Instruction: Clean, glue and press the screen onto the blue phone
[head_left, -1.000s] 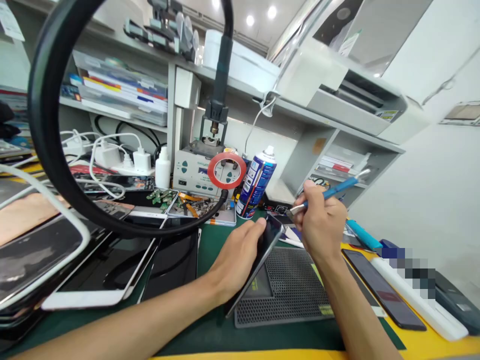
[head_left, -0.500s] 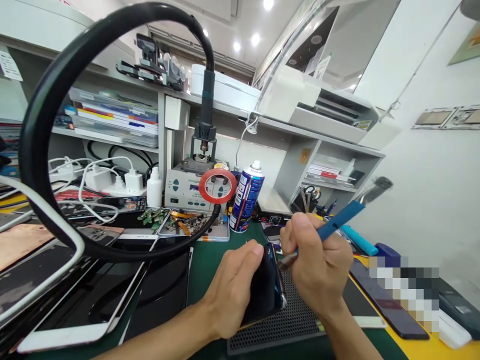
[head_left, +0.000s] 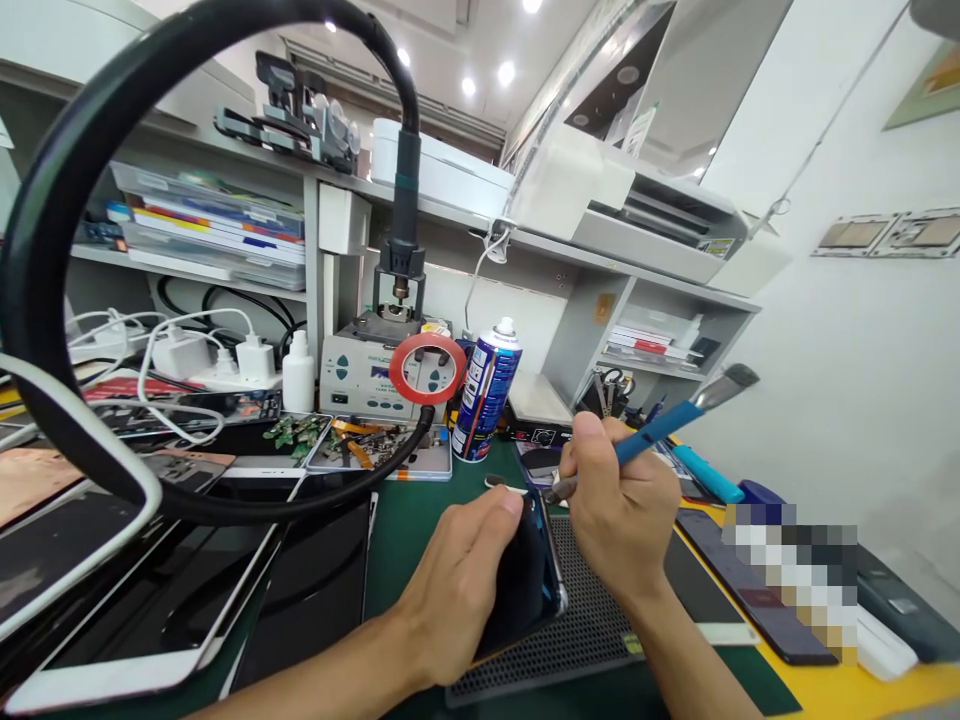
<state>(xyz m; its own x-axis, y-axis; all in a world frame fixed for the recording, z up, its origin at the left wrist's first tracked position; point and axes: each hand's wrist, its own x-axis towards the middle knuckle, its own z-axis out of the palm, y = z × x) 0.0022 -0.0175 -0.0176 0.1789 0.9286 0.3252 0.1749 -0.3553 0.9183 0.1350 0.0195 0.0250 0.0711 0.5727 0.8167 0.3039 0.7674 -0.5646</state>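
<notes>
My left hand (head_left: 469, 575) is wrapped around a dark smartphone (head_left: 525, 580), thumb lying near its upper end. The phone is held tilted above a black perforated mat (head_left: 592, 590), its glossy face partly hidden by my hand. In my closed right hand (head_left: 626, 510) is a blue-handled brush (head_left: 656, 430). Its flat grey end points up and right, while the narrower lower tip sits against or very near the phone's right edge, close to the top corner. Whether that tip touches the phone, I cannot tell.
Several phones and screens, including a white-framed tablet (head_left: 150, 600), crowd the left. Behind stand a tray of small parts (head_left: 382, 450), a blue spray can (head_left: 487, 390) and a hot-air station (head_left: 360, 365) with a looping black hose (head_left: 45, 180). A dark phone (head_left: 757, 590) lies right.
My right hand has moved the brush tip up along the phone's right edge toward its top corner. My left hand keeps its hold on the phone. The view has shifted slightly.
</notes>
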